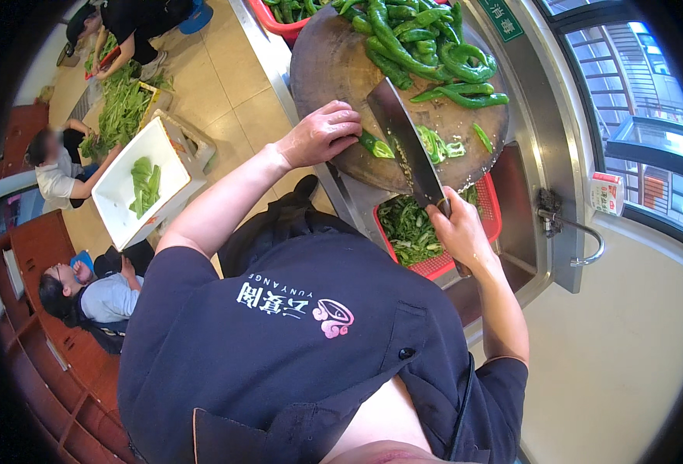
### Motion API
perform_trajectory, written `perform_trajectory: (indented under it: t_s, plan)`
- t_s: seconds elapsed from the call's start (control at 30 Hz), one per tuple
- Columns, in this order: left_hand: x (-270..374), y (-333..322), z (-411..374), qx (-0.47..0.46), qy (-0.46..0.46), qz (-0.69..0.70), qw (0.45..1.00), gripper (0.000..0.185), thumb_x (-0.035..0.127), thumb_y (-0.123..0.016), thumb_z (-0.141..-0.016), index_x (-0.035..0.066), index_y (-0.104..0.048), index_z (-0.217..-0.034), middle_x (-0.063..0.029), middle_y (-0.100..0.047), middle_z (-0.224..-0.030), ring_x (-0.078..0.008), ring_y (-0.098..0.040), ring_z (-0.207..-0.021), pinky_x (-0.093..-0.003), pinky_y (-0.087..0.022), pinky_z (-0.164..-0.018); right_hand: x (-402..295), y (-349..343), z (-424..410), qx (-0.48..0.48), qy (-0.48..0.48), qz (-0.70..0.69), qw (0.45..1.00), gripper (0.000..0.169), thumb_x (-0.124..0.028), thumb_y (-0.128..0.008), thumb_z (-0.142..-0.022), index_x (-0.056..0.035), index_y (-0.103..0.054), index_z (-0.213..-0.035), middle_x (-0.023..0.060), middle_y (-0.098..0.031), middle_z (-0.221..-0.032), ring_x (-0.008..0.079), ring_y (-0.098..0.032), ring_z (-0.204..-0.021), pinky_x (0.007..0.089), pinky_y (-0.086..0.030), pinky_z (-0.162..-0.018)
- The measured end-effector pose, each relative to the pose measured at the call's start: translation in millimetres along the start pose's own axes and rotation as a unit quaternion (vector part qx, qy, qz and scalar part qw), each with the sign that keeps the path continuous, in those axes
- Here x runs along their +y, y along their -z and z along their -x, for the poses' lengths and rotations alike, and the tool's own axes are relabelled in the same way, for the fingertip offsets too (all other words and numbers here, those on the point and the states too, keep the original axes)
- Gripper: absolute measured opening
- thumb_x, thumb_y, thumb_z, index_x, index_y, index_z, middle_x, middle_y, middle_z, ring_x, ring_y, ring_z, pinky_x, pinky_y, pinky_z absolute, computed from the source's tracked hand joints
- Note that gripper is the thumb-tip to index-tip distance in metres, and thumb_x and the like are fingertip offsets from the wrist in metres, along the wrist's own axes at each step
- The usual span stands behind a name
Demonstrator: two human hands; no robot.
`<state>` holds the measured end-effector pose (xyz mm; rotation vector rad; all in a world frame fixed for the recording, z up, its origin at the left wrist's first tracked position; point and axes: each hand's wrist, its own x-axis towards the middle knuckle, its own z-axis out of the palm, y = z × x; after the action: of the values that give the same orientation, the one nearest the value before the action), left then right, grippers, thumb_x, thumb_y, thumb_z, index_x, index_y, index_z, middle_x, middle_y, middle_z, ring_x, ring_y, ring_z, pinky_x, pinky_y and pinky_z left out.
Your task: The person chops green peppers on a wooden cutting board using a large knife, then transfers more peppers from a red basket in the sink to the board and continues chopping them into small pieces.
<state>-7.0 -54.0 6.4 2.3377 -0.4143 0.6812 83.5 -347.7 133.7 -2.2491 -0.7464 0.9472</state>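
A cleaver (400, 133) is gripped by its handle in my right hand (462, 229). Its broad blade, flecked with pale seeds, stands over a round wooden chopping block (330, 69). My left hand (325, 134) has its fingers curled on a green pepper (375, 145), whose cut end faces the blade. On the blade's other side lie sliced pepper pieces (434, 145) and scattered seeds. Whole green peppers (411, 40) are heaped at the block's far side. Below the block, a red plastic basket (495, 206) holds cut green pepper strips (408, 229).
A steel sink (515, 226) with a curved faucet (594, 243) lies at the right, near a window. Another red basket (266, 17) of peppers stands beyond the block. To the left, several people are around leafy greens (122, 107) and a white foam box (170, 151).
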Motion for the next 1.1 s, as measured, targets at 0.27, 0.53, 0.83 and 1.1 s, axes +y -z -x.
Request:
perform_trajectory:
  t_s: [0.27, 0.53, 0.83, 1.1]
  plan:
    - [0, -2, 5, 0.021, -0.004, 0.002, 1.000, 0.018, 0.004, -0.071, -0.079, 0.004, -0.065, -0.096, -0.0084, -0.062, -0.105, -0.0288, -0.057, -0.102, -0.0382, -0.051, -0.089, -11, 7, 14, -0.023, 0.060, 0.100, 0.993, 0.019, -0.008, -0.059, -0.090, -0.0021, -0.056, -0.108, 0.0217, -0.058, -0.066, 0.0392, -0.059, -0.060, 0.0436, -0.045, -0.057]
    - [-4, -5, 4, 0.016, -0.002, 0.021, 1.000, 0.017, 0.005, -0.071, -0.080, 0.004, -0.064, -0.096, -0.0100, -0.062, -0.103, -0.0302, -0.058, -0.100, -0.0402, -0.050, -0.088, 3, -26, -25, -0.030, 0.011, 0.010, 0.999, 0.022, -0.013, -0.057, -0.088, 0.0008, -0.056, -0.105, 0.0248, -0.059, -0.071, 0.0409, -0.059, -0.067, 0.0463, -0.046, -0.065]
    - [-5, -4, 5, 0.026, -0.019, 0.004, 0.999, 0.018, 0.004, -0.070, -0.080, 0.004, -0.063, -0.097, -0.0102, -0.062, -0.102, -0.0305, -0.058, -0.099, -0.0404, -0.049, -0.089, -7, -5, 2, -0.036, -0.044, -0.048, 0.997, 0.022, -0.014, -0.059, -0.088, 0.0006, -0.057, -0.104, 0.0130, -0.056, -0.064, 0.0221, -0.054, -0.059, 0.0381, -0.045, -0.059]
    - [-6, -6, 8, 0.025, -0.013, 0.018, 0.999, 0.017, 0.003, -0.069, -0.081, 0.003, -0.063, -0.097, -0.0095, -0.062, -0.102, -0.0298, -0.058, -0.097, -0.0398, -0.050, -0.088, -23, -11, 4, -0.058, -0.019, 0.038, 0.997, 0.023, -0.013, -0.058, -0.090, 0.0023, -0.054, -0.106, 0.0210, -0.060, -0.069, 0.0359, -0.061, -0.065, 0.0429, -0.047, -0.063]
